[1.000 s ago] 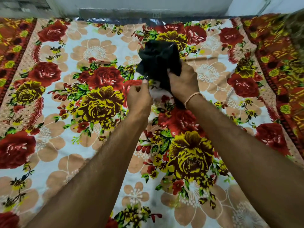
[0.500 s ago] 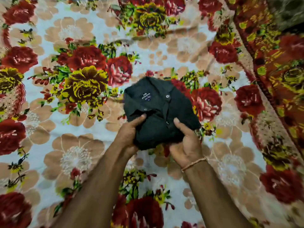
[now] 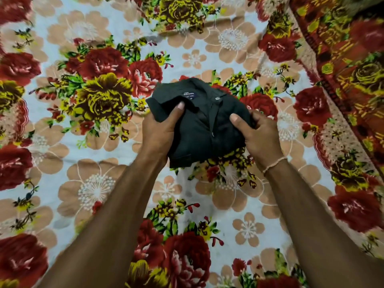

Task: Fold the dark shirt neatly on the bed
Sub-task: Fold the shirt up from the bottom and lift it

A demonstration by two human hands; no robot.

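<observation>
The dark shirt (image 3: 202,123) is a small folded bundle, collar side up, over the middle of the bed (image 3: 62,167), with a blue neck label and two pale buttons showing on its front. It sits between the two hands, and whether its underside touches the flowered bedsheet (image 3: 99,183) cannot be told.

The left hand (image 3: 160,132) holds the bundle's left side: its thumb lies on top, reaching up to the collar beside the label, and the rest of the fingers are hidden under the cloth. The right hand (image 3: 259,136) holds the right side, thumb on top pointing inward toward the button strip, fingers curled round the right edge. So each hand's grip is narrow and closed on the shirt, one on either flank, with the collar pointing toward the far edge of the bed and the folded bottom edge nearest the person. A thin thread band (image 3: 274,163) circles the right wrist.

Compared with half a second ago, the bundle stays folded the same way, but both hands have shifted from its near edge up onto its sides, and the left thumb now reaches the collar. A second ago the shirt was a crumpled lump held up near the far edge of the bed.
</observation>
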